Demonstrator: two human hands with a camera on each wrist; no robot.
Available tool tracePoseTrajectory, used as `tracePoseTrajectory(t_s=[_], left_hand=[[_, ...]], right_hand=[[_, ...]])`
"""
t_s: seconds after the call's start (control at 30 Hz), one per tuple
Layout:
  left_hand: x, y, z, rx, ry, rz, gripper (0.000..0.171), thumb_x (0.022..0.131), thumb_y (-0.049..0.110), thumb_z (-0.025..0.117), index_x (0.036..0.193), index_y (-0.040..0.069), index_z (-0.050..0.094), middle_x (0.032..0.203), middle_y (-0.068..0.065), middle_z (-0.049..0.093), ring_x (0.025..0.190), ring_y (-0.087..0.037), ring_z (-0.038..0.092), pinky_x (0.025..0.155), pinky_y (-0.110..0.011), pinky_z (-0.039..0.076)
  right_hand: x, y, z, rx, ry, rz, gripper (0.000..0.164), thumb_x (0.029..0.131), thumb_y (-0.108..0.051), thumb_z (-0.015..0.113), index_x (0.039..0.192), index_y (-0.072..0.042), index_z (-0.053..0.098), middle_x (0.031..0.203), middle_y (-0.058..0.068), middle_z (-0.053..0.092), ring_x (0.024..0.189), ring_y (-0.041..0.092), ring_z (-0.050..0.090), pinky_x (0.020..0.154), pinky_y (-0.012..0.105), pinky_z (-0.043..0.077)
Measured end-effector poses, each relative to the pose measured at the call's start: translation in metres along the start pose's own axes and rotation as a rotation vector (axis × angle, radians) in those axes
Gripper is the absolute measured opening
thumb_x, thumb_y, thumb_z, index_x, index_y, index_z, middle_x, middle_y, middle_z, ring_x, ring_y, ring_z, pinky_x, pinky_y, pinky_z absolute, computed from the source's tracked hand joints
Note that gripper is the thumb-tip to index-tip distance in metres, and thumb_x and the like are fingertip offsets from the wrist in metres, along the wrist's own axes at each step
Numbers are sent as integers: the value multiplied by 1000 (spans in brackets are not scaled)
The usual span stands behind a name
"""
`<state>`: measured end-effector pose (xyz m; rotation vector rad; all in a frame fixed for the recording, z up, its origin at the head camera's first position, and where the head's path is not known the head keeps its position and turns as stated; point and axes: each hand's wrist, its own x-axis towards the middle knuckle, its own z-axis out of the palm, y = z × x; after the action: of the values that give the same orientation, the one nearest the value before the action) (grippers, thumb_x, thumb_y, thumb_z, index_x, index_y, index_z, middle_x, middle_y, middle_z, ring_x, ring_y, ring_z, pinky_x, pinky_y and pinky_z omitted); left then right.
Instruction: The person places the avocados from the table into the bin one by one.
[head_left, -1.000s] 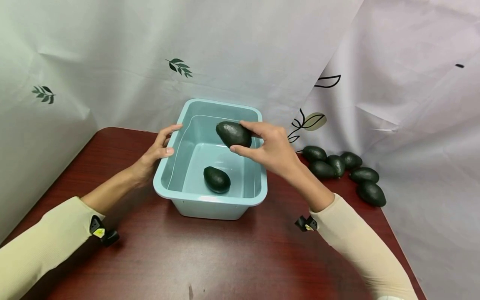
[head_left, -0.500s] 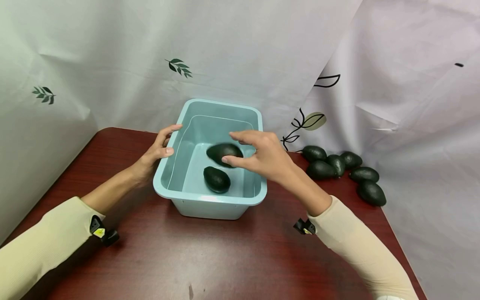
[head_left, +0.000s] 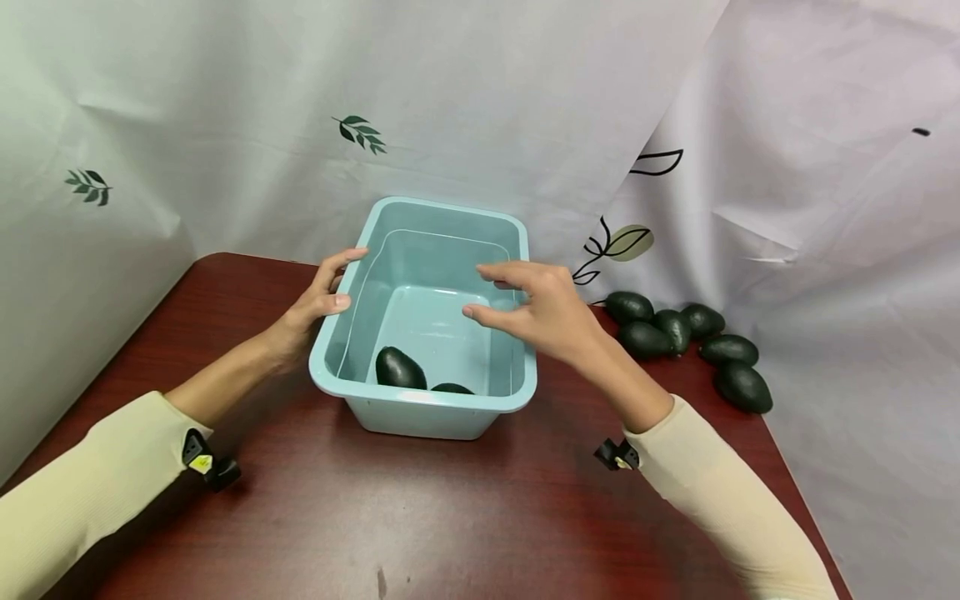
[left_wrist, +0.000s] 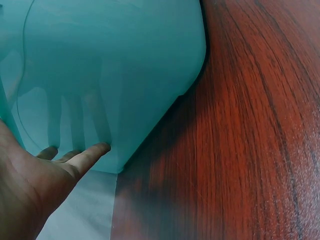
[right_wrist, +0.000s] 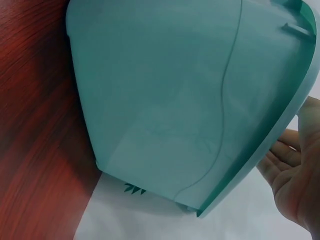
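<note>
A light blue plastic tub (head_left: pixel 423 398) stands on the table. My left hand (head_left: pixel 303 321) is at its left rim, thumb and index fingertip on the rim. In the left wrist view, the other fingers (left_wrist: pixel 89 159) of that hand lie fairly straight against the outer wall. Over the tub's right side, my right hand (head_left: pixel 551 317) holds nothing, its thumb and fingers spread apart. Inside the tub, one dark green avocado (head_left: pixel 400 369) lies at the front left. A second avocado (head_left: pixel 452 388) beside it is mostly hidden by the front rim.
Several more avocados (head_left: pixel 643 340) lie in a loose group at the table's back right. The table (head_left: pixel 450 508) has a dark reddish wood grain. A pale curtain (head_left: pixel 465 100) with leaf prints hangs behind and along the sides.
My right hand lowered an avocado into the tub and let it go. Both avocados inside now lie nearer the front wall. The left hand has stayed at the rim.
</note>
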<state>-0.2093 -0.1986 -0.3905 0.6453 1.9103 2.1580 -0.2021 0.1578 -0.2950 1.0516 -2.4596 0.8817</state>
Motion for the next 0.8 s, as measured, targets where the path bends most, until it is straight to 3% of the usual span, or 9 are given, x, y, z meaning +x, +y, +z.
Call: tracePoseTrajectory(t_s=[0.33,0.57,0.8], left_hand=[[0,-1,-1,6,-3,-1,68,104,31,51,168,41,33,157,-4,35,129,-24,54,92,-35,61],[-1,0,-1,22,-4,-14,68,104,30,48,169,42,32,158,-5,35,131,-27,54,94,-35,61],[-1,-1,-1,8,-9,-8,68,104,30,49,169,41,32,158,-4,34,131,-25,54,94,-35,60]], right_hand=[[-8,6,-4,26,14,74,49,91,-28,96,132,-4,84,129,12,85,114,29,84,88,49,70],[-12,9,-12,123,27,177,50,93,-26,96,137,-8,82,137,9,82,121,28,83,93,47,69],[-17,16,-18,127,101,154,47,90,-20,97,132,-4,83,132,14,83,117,36,84,97,47,68]])
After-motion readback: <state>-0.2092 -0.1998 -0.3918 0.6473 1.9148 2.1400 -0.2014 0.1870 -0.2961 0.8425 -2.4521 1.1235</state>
